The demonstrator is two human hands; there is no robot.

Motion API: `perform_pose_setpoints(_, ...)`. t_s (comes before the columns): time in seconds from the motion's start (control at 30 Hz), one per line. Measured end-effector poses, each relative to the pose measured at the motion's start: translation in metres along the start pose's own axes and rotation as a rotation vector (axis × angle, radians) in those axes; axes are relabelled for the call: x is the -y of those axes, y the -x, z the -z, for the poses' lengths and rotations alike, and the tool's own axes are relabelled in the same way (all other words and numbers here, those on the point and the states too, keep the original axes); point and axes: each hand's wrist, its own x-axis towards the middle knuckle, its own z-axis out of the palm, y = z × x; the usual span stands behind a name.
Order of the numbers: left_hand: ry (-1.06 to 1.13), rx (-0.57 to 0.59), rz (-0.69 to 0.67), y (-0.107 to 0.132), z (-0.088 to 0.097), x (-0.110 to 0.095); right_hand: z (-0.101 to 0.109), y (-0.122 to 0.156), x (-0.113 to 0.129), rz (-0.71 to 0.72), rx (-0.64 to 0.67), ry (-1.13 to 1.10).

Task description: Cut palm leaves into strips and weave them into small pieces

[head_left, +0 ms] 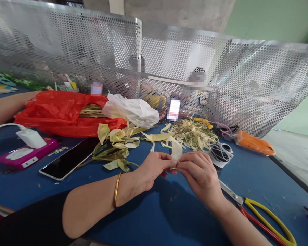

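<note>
A pale, flat strip of dried husk [177,150] stands upright between my fingertips, above the blue table. My left hand [154,169], with a gold bangle on its wrist, pinches the strip's lower end from the left. From the right, my right hand [201,172] pinches the same end, its fingertips meeting the left ones. What lies between the fingertips is partly hidden. Just beyond my hands lies a heap of dry husk scraps [195,133]. Longer yellow-green husk leaves [118,147] lie to the left. Close to my right hand stands a spool of white thread [221,155].
Scissors [246,201] with yellow and red handles lie at right. A phone [69,159], a magenta power strip [28,153] with a white plug, and red [51,112] and white [133,109] plastic bags occupy the left. An orange packet [255,142] sits before the perforated metal screen [174,51].
</note>
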Motion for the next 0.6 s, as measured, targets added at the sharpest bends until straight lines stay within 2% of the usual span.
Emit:
perform_pose_setpoints(0.27, -0.063, -0.060, -0.141, 0.000, -0.003, 0.005, -0.013, 0.010, 0.000, -0.437, -0.059, -0.185)
perform_pose_setpoints(0.4, -0.083, -0.055, -0.129, 0.000, -0.004, 0.005, -0.014, 0.008, 0.004, -0.647, 0.009, -0.355)
perform_pose_setpoints(0.47, -0.094, -0.056, -0.123, 0.001, -0.004, 0.004, -0.013, 0.006, 0.005, -0.714, 0.045, -0.375)
perform_pose_setpoints(0.6, -0.103, -0.037, -0.142, 0.002, -0.005, 0.003, -0.012, 0.005, 0.005, -0.747, 0.029, -0.375)
